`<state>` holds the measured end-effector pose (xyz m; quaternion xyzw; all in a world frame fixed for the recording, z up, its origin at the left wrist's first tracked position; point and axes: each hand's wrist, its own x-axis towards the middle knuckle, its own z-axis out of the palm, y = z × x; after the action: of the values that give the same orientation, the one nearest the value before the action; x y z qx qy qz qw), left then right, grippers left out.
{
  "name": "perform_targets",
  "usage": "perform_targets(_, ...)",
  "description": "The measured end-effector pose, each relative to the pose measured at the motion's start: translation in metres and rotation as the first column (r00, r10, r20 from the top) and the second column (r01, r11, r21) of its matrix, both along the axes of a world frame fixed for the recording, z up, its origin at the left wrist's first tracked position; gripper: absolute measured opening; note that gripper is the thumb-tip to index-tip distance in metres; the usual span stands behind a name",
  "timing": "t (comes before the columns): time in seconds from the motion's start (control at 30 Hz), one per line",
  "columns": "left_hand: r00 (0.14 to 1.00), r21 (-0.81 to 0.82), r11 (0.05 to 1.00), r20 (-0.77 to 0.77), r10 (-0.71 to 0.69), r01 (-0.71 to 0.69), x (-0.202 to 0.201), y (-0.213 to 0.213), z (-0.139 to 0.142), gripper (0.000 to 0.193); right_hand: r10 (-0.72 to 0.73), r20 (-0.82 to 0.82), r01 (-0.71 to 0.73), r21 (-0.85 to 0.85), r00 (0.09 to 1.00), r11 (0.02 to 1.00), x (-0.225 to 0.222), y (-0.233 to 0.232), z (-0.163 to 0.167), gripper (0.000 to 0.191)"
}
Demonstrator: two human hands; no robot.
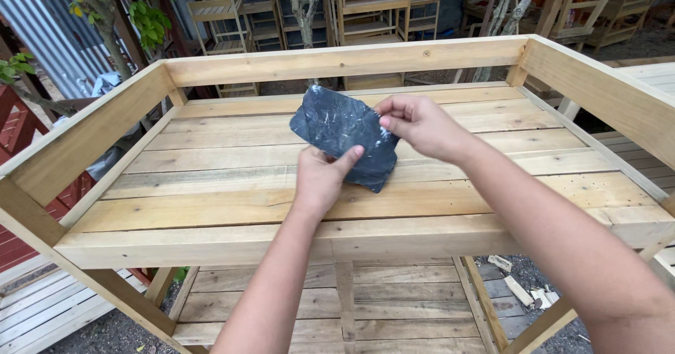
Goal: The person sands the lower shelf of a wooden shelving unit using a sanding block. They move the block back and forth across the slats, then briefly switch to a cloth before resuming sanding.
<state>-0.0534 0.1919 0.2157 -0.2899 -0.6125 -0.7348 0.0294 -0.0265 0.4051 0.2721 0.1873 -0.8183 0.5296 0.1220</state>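
Note:
A dark grey, worn sheet of sandpaper [337, 125] is held up over the plank top of a raw wooden shelf unit [232, 206]. My left hand [320, 179] pinches its lower edge from below, thumb pressed on the sheet. My right hand [420, 125] grips its right edge with the fingertips. The sheet hangs slightly crumpled between both hands, above the middle of the slatted surface.
The unit has raised side rails on the left [84, 139], back [344, 62] and right [605, 90], and a lower shelf [394, 305]. More unfinished wooden racks [369, 9] stand behind. Wood scraps [524, 294] lie on the gravel at lower right.

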Motion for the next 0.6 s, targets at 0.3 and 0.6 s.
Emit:
perform_targets(0.3, 0.960, 0.009, 0.966, 0.110, -0.257, 0.258, 0.014, -0.047, 0.010, 0.020, 0.262, 0.117, -0.230, -0.235, 0.958, 0.945, 0.035, -0.030, 0.003, 0.053)
perform_targets(0.6, 0.824, -0.401, 0.721, 0.253, -0.506, 0.565, 0.035, -0.109, -0.004, 0.027, 0.435, 0.107, -0.343, -0.463, 0.894, 0.817, 0.099, -0.124, -0.027, 0.072)
